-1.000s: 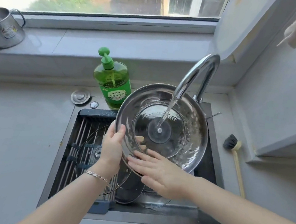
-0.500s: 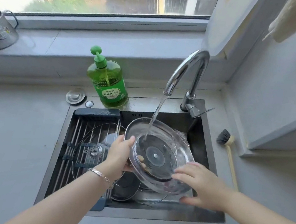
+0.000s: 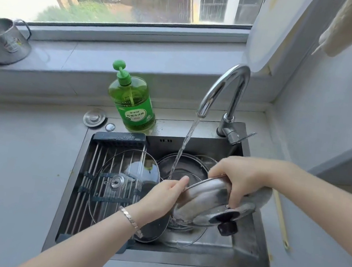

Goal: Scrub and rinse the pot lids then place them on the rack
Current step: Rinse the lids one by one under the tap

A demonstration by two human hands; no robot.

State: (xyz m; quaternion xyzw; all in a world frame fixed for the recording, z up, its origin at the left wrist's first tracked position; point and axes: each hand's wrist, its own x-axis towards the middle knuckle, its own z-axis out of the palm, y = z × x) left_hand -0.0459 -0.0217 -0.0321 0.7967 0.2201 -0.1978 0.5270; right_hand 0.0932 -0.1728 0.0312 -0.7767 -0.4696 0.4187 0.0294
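Now we see the steel pot lid (image 3: 205,193) tilted above the right half of the sink (image 3: 176,262), black knob (image 3: 227,228) toward us. The left hand (image 3: 166,191) pinches its left rim and the right hand (image 3: 238,179) curls over its far rim. A glass lid (image 3: 117,181) lies on the rack (image 3: 76,210) at the left edge.

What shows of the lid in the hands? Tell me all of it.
The lid is a shiny steel dome with what looks like a glass centre and a black knob. It is tilted over the sink, knob side towards the camera. The left hand grips its left rim; the right hand curls over its upper edge. Water runs just beside it.
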